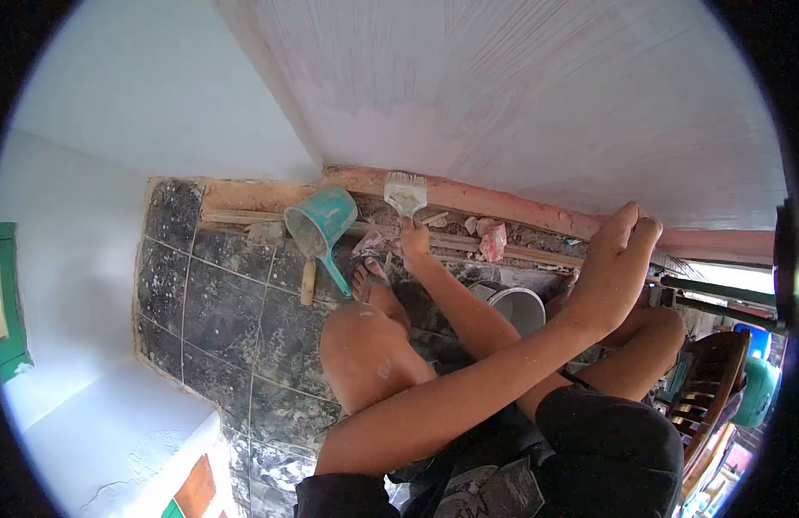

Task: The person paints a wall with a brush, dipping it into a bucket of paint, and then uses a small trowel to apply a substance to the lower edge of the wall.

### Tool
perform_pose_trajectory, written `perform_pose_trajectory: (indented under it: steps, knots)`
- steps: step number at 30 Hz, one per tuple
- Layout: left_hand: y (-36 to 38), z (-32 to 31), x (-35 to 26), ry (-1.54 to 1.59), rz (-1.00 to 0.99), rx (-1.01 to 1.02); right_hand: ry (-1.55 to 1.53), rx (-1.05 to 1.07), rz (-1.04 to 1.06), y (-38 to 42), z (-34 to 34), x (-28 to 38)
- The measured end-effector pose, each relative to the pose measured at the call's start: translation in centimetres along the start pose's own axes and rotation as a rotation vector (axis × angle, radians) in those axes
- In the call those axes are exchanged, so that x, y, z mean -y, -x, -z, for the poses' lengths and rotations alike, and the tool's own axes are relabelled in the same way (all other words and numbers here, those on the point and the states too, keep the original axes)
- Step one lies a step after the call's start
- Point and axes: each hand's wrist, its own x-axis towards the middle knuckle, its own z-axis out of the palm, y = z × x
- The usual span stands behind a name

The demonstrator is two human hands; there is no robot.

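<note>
Brush: since you've got the wide brush by the handle, bristles aimed at the wall, I'd go with a loose wrist and lay them down flat, not jab with the tips. They look split into clumps, so even them out first imo.
Right hand: closed around the handle, up near the head. Decent control there, but slide back a bit if you want longer strokes.
Left hand: fingers bent, close to the wall lower down its streaky face. Can't tell if it's touching, or if something small is pinched in there. That forearm crosses over your other one, so I'd uncross them for elbow room.
Pink ledge: the brush head is right by it. Go light, that rubble strip could dirty the bristles.
Teal dipper: tilted beside the brush, inside partly visible, but no clue what's in it, if anything.
White bucket: half hidden by your arms, can't make out the contents.
Wooden handle: lying on the dark tiles under the dipper's mouth; too small to say what tool it is.
Far right edge: cut off and washed out, can't read much.
</note>
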Motion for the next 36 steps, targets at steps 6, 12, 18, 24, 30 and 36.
perform_pose_trajectory:
  steps: [6,12,18,24,30,36]
  knots:
    - [0.0,1.1,0.2,-0.001,-0.016,-0.008,0.071,-0.039,0.140,-2.6,0.0,-1.0]
    - [0.6,1.5,0.5,-0.037,0.048,-0.010,-0.003,0.071,0.176,5.7,-0.3,6.7]
    - [2.7,0.2,0.8,-0.151,-0.065,0.027,-0.197,0.230,0.267,14.6,1.0,11.4]
    - [4.7,-0.7,-1.6,-0.182,-0.065,0.161,-0.257,0.203,0.519,14.9,-0.2,12.0]
    - [4.1,-0.3,-1.8,-0.154,-0.080,0.136,-0.090,0.077,0.376,7.8,-2.1,8.3]
    - [3.5,0.5,-2.4,-0.131,-0.064,0.090,0.005,0.074,0.251,6.7,-3.1,4.4]
